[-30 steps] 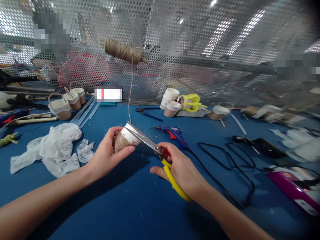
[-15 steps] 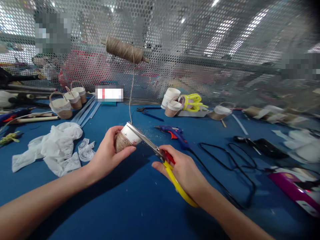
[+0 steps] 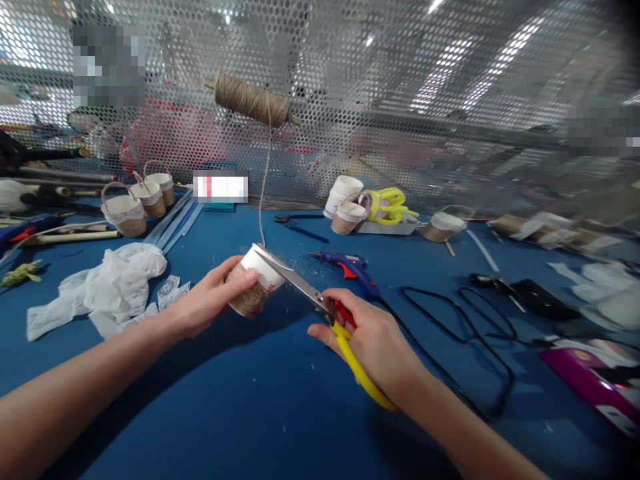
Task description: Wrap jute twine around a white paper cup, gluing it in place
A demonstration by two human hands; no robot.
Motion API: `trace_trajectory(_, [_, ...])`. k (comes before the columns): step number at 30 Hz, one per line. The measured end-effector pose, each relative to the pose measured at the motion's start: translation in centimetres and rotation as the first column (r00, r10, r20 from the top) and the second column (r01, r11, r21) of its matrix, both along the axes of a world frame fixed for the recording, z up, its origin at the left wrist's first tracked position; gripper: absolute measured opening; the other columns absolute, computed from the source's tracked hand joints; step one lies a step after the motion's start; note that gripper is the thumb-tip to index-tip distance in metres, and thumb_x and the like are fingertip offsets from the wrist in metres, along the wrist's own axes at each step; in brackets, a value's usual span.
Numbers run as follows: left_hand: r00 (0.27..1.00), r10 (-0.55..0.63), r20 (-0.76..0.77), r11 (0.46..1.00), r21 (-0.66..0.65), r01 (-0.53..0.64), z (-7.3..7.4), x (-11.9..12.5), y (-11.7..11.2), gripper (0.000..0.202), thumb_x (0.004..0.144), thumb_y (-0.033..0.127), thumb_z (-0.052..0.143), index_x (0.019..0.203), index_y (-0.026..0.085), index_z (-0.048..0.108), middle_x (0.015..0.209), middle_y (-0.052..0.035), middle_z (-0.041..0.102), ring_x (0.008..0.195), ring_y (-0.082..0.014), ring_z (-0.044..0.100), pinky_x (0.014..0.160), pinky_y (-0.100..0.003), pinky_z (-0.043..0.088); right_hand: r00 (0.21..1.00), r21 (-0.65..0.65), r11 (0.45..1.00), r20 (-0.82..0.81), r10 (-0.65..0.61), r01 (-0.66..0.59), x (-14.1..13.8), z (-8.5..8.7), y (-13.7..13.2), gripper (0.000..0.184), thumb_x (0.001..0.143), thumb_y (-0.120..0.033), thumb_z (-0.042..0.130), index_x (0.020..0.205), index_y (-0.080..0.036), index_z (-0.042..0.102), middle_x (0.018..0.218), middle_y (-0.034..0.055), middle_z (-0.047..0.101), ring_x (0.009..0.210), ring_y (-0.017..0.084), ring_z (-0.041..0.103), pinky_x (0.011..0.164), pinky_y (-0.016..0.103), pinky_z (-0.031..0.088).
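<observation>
A white paper cup (image 3: 263,265), its lower part wrapped in brown twine, is tilted in my left hand (image 3: 220,297). My left thumb presses on the near side while the other fingers are mostly hidden behind it. My right hand (image 3: 367,333) grips the yellow and red handles of a pair of scissors (image 3: 306,288). The scissor blades lie at the cup's rim, pointing up and left; how far apart they are is hard to tell. Beyond the cup, a twine strand runs up to a twine spool (image 3: 253,100) on the mesh wall.
A blue glue gun (image 3: 350,265) with a black cord lies beyond my right hand. Pliers (image 3: 303,225), stacked white cups (image 3: 344,193) and small handled buckets (image 3: 125,212) stand further back. White lace (image 3: 107,287) is heaped at left, a purple box (image 3: 587,380) at right.
My left hand has shifted its hold, the thumb now higher across the cup, and the cup has turned slightly. The scissors stay at the rim.
</observation>
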State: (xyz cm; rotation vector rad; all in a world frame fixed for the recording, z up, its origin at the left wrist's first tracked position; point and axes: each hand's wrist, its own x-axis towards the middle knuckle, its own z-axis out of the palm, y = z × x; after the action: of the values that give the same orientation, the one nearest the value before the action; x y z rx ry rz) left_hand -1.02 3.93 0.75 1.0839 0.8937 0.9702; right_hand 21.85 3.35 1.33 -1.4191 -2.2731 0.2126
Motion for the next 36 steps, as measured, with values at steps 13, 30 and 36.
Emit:
trace_trajectory(13, [0.971,0.15,-0.187,0.977,0.178,-0.117,-0.3,0.6,-0.4,0.044,0.072,0.036,0.061,0.106,0.012,0.046,0.088,-0.0054,0.057,0.072,-0.0131,0.053,0.062,-0.022,0.044,1.0,-0.054,0.998,0.011,0.018,-0.018,-0.1,-0.4,0.2,0.038,0.069,-0.048,0.064,0.091,-0.02,0.053,0.069,-0.0002,0.059,0.052,0.012,0.051,0.05,0.024,0.043])
trace_trajectory(30, [0.925,0.23,-0.304,0.952,0.265,-0.15,-1.1,0.1,0.1,0.057,0.072,0.043,0.062,0.116,0.013,0.042,0.094,-0.0095,0.058,0.074,-0.0164,0.056,0.059,-0.025,0.046,0.999,-0.049,0.999,0.051,-0.006,0.008,-0.1,0.3,-0.1,0.028,0.069,-0.042,0.066,0.084,-0.021,0.057,0.064,-0.0024,0.061,0.053,0.013,0.055,0.053,0.023,0.044])
trace_trajectory(36, [0.861,0.278,-0.427,0.932,0.336,-0.135,-1.1,-0.1,0.0,0.059,0.074,0.046,0.059,0.119,0.012,0.041,0.1,-0.012,0.058,0.082,-0.0207,0.056,0.068,-0.031,0.047,0.997,-0.103,0.995,0.07,-0.01,0.017,0.0,0.5,-0.1,0.031,0.069,-0.046,0.065,0.084,-0.022,0.054,0.064,-0.0026,0.059,0.054,0.013,0.054,0.053,0.024,0.044])
